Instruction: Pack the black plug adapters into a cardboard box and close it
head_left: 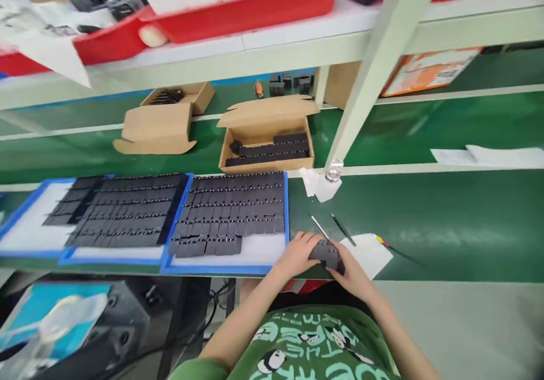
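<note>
A small black part (pixel 326 253) is gripped between both hands at the near edge of the green bench. The left hand (pixel 298 253) is closed on its left end, the right hand (pixel 351 271) curled around its right end. Just left lies a blue-rimmed tray (pixel 225 267) of similar black pieces; tweezers (pixel 319 227) lie just beyond, white paper (pixel 369 253) to the right.
</note>
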Action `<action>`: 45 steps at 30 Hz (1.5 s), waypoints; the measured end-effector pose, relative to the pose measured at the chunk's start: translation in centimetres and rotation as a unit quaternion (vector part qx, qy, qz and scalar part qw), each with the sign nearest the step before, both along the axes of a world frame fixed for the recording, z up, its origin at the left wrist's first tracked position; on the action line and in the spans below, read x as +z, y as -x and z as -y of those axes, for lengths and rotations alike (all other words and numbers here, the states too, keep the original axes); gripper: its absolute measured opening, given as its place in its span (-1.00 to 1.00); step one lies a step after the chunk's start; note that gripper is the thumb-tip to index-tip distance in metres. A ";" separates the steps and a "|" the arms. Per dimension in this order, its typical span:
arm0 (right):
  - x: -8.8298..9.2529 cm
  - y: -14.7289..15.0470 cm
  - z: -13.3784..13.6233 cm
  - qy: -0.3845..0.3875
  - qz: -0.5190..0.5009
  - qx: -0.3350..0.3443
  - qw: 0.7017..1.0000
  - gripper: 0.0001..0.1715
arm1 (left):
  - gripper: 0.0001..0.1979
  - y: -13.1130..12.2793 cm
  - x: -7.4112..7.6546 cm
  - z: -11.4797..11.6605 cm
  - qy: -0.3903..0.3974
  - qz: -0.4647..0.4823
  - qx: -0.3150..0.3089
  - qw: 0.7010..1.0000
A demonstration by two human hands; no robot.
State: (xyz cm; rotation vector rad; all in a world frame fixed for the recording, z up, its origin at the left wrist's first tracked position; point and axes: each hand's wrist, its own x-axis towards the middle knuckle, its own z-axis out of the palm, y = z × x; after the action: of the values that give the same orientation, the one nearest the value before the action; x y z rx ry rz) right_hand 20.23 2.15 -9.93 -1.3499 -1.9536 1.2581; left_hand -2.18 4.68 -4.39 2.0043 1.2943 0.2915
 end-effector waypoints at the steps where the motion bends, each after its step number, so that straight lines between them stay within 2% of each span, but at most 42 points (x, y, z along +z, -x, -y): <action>1: 0.0 0.3 0.1 -0.004 0.002 -0.011 1.000 -0.21 | -0.51 0.3 -0.4 -0.1 -0.009 0.001 -0.019 1.000; 6: 1.4 0.1 -0.6 -0.019 0.022 0.018 0.999 -0.15 | -0.42 0.6 -1.1 0.6 -0.045 0.022 -0.037 0.998; 9: 2.3 -0.4 -1.0 -0.030 0.036 0.060 0.997 -0.23 | -0.41 0.4 -1.5 1.7 -0.062 0.037 -0.014 0.997; 13: 2.4 -0.6 -1.8 -0.052 0.031 0.113 0.992 -0.27 | -0.44 -0.3 -2.4 2.8 -0.086 0.045 0.030 0.995; 15: 2.1 -0.8 -2.1 -0.066 0.018 0.122 0.990 -0.21 | -0.40 -0.4 -2.6 3.1 -0.090 0.048 0.049 0.994; 17: 1.8 -1.3 -2.0 -0.080 0.002 0.117 0.990 -0.07 | -0.28 -0.3 -2.5 3.7 -0.087 0.054 0.071 0.992; 20: 1.7 -2.8 -0.5 -0.097 -0.023 0.100 0.990 -0.01 | -0.14 0.7 -2.1 5.7 -0.111 0.072 0.142 0.981; 23: 1.6 -4.5 1.8 -0.118 -0.057 0.066 0.989 -0.22 | -0.25 1.7 -2.0 8.8 -0.174 0.085 0.260 0.946; 26: 1.3 -5.5 3.4 -0.136 -0.079 0.005 0.988 -0.40 | -0.33 1.9 -2.4 11.2 -0.181 0.104 0.313 0.926; 28: 0.9 -5.3 3.6 -0.135 -0.074 -0.019 0.988 -0.41 | -0.32 1.6 -2.8 11.8 -0.164 0.117 0.307 0.930; 30: 0.6 -4.5 3.2 -0.133 -0.067 -0.015 0.989 -0.32 | -0.31 1.2 -3.2 11.6 -0.147 0.122 0.282 0.940; 34: 0.6 -2.6 2.2 -0.148 -0.044 -0.002 0.988 -0.12 | -0.31 0.8 -3.0 9.7 -0.125 0.127 0.227 0.958; 38: 0.6 -1.5 1.8 -0.155 -0.028 -0.011 0.987 -0.02 | -0.22 1.3 -2.5 7.5 -0.127 0.112 0.172 0.970; 42: 0.0 -0.5 1.8 -0.155 -0.028 -0.006 0.987 -0.01 | -0.07 1.5 -2.6 6.0 -0.105 0.089 0.116 0.984; 45: -0.3 -0.3 2.1 -0.173 -0.021 -0.007 0.985 0.00 | -0.06 1.1 -2.9 5.6 -0.083 0.072 0.105 0.988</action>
State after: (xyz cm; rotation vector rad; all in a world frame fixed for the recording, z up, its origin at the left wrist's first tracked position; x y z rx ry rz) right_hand 20.52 0.09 -10.22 -1.1501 -2.0141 0.8791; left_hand -3.32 -0.92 -7.33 1.9427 1.4298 0.6528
